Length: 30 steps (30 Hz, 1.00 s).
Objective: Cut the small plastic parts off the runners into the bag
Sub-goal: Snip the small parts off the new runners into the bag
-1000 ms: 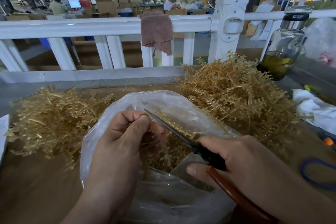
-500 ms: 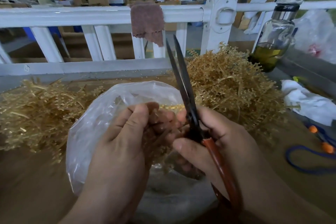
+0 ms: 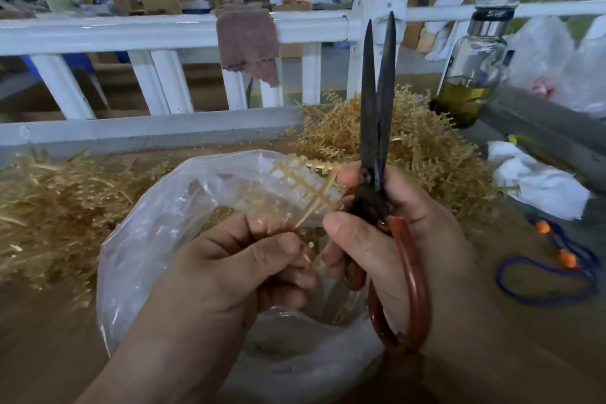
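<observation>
My left hand (image 3: 229, 266) pinches the stem of a tan plastic runner (image 3: 308, 184) with small parts along its branches, held over the open mouth of a clear plastic bag (image 3: 151, 226). My right hand (image 3: 393, 239) grips dark scissors (image 3: 377, 102) with red-brown handles, blades pointing straight up and slightly parted. The fingertips of that hand also touch the runner's far end. Cut tan parts lie inside the bag.
Heaps of tan runners lie on the brown table at left (image 3: 55, 207) and back right (image 3: 416, 144). A white railing (image 3: 164, 33) with a brown cloth (image 3: 249, 43) runs behind. A glass bottle (image 3: 472, 75), white cloth (image 3: 537, 180) and blue cord (image 3: 551, 272) sit at right.
The scissors swung from pointing left into the bag to standing upright. Both hands came together, and a runner now shows lifted between them above the bag.
</observation>
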Each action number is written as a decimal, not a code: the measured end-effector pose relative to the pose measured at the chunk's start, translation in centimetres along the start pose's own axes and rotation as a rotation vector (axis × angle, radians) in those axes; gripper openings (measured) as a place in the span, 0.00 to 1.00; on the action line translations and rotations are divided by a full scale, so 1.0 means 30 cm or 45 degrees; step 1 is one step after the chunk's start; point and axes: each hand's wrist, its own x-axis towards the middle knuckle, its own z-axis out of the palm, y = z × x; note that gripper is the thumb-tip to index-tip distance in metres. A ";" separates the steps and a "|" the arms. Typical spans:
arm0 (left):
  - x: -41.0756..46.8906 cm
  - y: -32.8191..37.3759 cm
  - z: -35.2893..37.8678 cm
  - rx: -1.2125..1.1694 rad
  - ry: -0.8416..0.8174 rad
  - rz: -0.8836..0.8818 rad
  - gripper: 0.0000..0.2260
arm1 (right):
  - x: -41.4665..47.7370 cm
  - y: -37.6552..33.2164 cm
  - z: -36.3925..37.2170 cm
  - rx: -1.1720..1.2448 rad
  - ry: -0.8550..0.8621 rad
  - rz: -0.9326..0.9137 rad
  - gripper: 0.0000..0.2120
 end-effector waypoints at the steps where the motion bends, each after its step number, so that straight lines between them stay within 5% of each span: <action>1: -0.001 0.007 -0.001 -0.035 -0.022 -0.006 0.15 | 0.002 0.002 -0.001 -0.008 0.000 0.008 0.13; 4: 0.001 0.018 0.004 -0.086 -0.015 0.000 0.18 | 0.010 0.000 -0.010 -0.153 -0.024 0.054 0.15; 7: 0.016 0.031 -0.004 -0.158 0.110 0.080 0.04 | 0.016 -0.014 -0.026 -0.344 -0.067 0.050 0.15; 15: 0.034 0.062 -0.054 -0.100 0.354 0.291 0.08 | 0.037 -0.054 -0.039 -0.926 -0.557 0.226 0.24; 30: 0.038 0.064 -0.106 -0.038 0.472 0.355 0.03 | 0.042 -0.073 -0.048 -1.232 -0.611 0.244 0.27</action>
